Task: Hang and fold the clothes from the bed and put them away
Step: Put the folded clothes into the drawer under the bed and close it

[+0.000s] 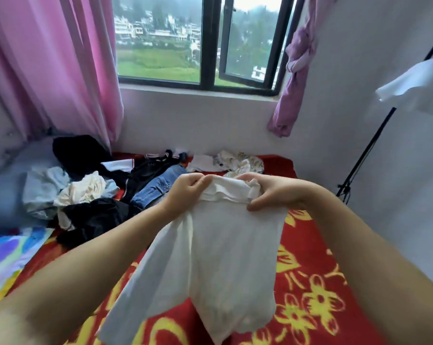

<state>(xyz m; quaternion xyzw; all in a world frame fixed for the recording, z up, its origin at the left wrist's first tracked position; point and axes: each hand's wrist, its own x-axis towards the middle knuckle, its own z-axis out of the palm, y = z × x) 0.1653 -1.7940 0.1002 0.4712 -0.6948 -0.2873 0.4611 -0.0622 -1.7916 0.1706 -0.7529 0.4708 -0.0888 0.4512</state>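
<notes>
Both hands raised over the bed [310, 282], its cover a plush red blanket with yellow flower shapes. Left hand [185, 192] and right hand [272, 192] each have a pinching grip on the bunched top edge of one white garment [222, 257], thin soft knit, hanging limp above the blanket. Beyond the garment, toward the window [205, 41]: a loose heap of clothes [91, 185], black, cream, pale blue, one pair of denim jeans [158, 188], and a patterned crumpled piece [240, 161]. Two pink curtains flank the window.
</notes>
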